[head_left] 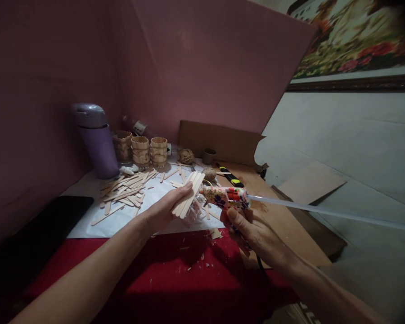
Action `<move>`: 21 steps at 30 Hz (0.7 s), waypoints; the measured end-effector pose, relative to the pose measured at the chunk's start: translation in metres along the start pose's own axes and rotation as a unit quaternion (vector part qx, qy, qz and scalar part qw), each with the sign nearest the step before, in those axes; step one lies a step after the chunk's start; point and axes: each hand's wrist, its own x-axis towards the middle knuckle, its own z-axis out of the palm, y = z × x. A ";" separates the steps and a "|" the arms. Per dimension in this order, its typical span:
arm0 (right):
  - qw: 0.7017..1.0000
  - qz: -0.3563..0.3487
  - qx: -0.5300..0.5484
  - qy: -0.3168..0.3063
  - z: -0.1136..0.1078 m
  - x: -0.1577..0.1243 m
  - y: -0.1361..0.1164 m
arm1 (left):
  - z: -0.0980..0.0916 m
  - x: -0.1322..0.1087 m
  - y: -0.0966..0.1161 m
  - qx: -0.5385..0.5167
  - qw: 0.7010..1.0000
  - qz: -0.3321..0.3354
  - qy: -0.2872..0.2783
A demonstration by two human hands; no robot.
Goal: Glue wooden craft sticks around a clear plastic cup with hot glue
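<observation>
The left hand (168, 203) pinches flat, pale wooden sticks (190, 198). The right hand (254, 230) curls its fingers round a floral-patterned, pistol-shaped glue gun (220, 196).

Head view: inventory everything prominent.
Tall lidded flask: one, purple, back left.
Scalloped cups: three, tan, beside flask.
Flat wooden sticks: many, tan, on white sheet.
Twine balls: two, brown, back centre.
Cardboard strip: one, brown, back centre.
Cutter: one, black/yellow, on brown board.
Framed picture: one, multicoloured, upper right.
Flat slab: one, black, left.
Cloth: one, red, front.
Floral glue gun: one, multicoloured, centre.
Glue stick: one, translucent, gun's rear.
Left hand: one, holding sticks.
Right hand: one, holding gun.
</observation>
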 end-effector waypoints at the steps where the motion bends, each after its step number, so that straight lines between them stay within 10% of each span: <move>1: 1.000 0.001 0.002 0.000 0.000 0.000 0.000 | 0.000 0.000 0.000 0.000 1.000 0.001 -0.001; 21: 1.000 -0.004 -0.006 0.003 -0.003 0.000 0.008 | -0.002 -0.002 -0.001 -0.020 1.000 0.001 -0.020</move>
